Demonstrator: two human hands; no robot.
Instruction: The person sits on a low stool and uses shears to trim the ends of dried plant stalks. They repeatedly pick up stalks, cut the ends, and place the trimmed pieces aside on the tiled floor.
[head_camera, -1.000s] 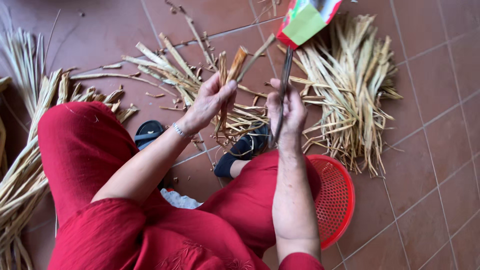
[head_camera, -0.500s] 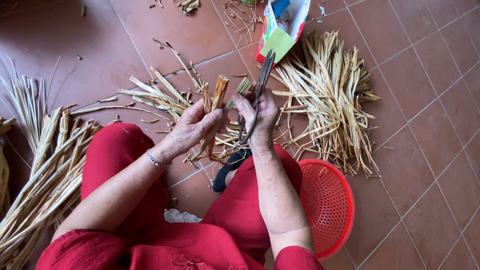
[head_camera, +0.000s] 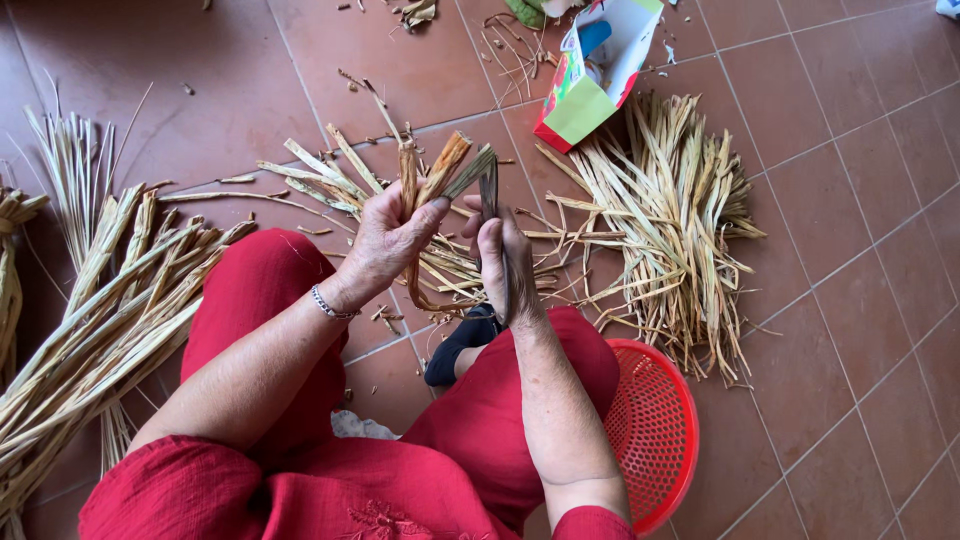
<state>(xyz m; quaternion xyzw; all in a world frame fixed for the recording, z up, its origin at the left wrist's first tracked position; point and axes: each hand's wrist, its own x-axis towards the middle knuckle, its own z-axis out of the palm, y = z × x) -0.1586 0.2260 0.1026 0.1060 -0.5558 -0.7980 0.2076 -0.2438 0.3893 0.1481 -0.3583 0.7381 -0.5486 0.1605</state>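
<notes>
My left hand (head_camera: 385, 238) grips a dried plant stalk (head_camera: 437, 172) whose upper end is split into several strips. My right hand (head_camera: 505, 262) holds a dark knife (head_camera: 489, 188) upright, its blade touching the stalk's split end. Both hands are raised above my red-trousered knees (head_camera: 255, 290). A curled strip hangs below my left hand. A silver bracelet sits on my left wrist.
A pile of split pale strips (head_camera: 665, 215) lies on the tiled floor to the right. Whole stalks (head_camera: 95, 320) are heaped at the left. A red plastic basket (head_camera: 655, 430) stands by my right knee. An open colourful carton (head_camera: 595, 65) lies at the top.
The view has shifted, so the hands sit lower in the frame. The stalk's end is spread wider, and the knife stands against it.
</notes>
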